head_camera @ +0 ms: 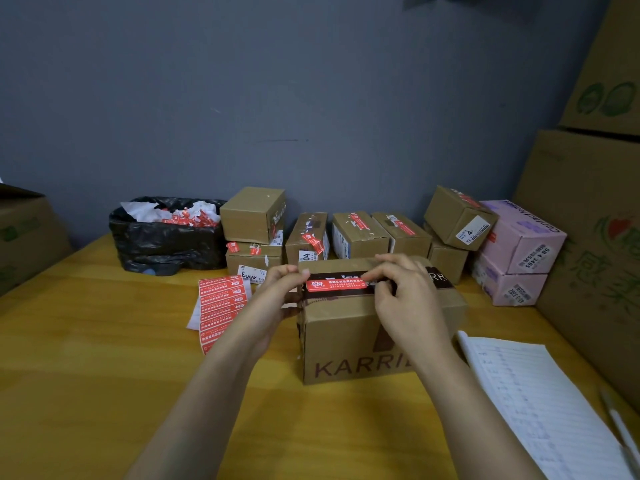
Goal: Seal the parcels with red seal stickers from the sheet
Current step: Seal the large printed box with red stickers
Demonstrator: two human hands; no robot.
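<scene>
A brown cardboard parcel (pixel 349 337) printed "KARRI" stands on the wooden table (pixel 104 341) in front of me. A red seal sticker (pixel 335 284) lies along its top, over the dark tape band. My left hand (pixel 277 292) pinches the sticker's left end at the parcel's top left edge. My right hand (pixel 405 292) holds the sticker's right end with curled fingers. The sheet of red seal stickers (pixel 221 306) lies flat on the table just left of the parcel.
Several small brown parcels (pixel 360 233), some with red stickers, line the back by the wall. A black bag bin (pixel 166 237) of peeled scraps sits back left. Pink boxes (pixel 519 251) and large cartons (pixel 588 202) stand right. A lined notebook (pixel 540 403) and pen lie near right.
</scene>
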